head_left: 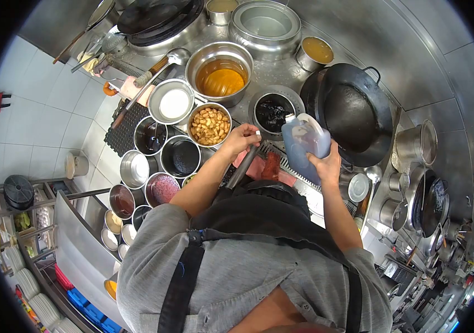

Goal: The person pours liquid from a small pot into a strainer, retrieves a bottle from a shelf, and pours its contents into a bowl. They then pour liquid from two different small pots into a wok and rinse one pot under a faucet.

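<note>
My right hand [326,164] grips a translucent plastic jug [302,145] of dark liquid, wrapped round its lower side. The jug leans toward a round pot [255,114] of black liquid, with its mouth right at the pot's rim. In my left hand [241,140], a small white cap [258,134] is pinched between the fingertips. That hand is beside the bowl of golden-brown chunks [209,126], close above a dark handle [243,170]. Below the jug, a red cloth [271,165] lies on the counter's slatted edge.
A large black wok [353,116] sits to the right of the jug. Behind the pot stand a steel bowl of amber oil [192,66] and a wide lidded pot [264,47]. Several sauce containers [181,156] crowd the left, and a ladle [179,56] lies across the bowls' back side.
</note>
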Available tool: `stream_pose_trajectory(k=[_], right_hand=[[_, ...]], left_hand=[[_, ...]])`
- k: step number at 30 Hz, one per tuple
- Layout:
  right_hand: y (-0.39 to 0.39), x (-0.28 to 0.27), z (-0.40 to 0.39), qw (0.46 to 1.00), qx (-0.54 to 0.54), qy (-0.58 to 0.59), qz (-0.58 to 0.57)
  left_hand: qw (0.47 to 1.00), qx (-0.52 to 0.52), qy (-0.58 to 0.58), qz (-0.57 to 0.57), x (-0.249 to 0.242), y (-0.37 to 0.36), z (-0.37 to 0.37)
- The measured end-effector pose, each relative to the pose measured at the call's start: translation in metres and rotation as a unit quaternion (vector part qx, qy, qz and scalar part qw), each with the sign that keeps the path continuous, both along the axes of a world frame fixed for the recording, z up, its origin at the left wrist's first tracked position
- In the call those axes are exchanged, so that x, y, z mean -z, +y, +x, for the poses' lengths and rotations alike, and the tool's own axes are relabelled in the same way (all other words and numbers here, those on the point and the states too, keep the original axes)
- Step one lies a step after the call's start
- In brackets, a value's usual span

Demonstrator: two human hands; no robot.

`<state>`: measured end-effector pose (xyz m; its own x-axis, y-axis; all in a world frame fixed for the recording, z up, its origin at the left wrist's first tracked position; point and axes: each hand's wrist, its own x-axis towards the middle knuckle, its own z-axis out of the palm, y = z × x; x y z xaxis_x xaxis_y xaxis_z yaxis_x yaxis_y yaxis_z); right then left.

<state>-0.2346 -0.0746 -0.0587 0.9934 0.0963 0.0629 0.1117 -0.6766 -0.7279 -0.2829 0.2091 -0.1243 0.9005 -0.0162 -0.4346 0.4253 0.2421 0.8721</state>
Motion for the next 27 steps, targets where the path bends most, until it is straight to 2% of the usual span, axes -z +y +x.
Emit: stream_pose_trajectory(k=[27], right_hand=[[-0.011, -0.001, -0.002, 0.998, -0.016, 0.026, -0.047]], left_hand=[[0.997, -0.041, 0.016, -0.056, 0.01, -0.011, -0.003]])
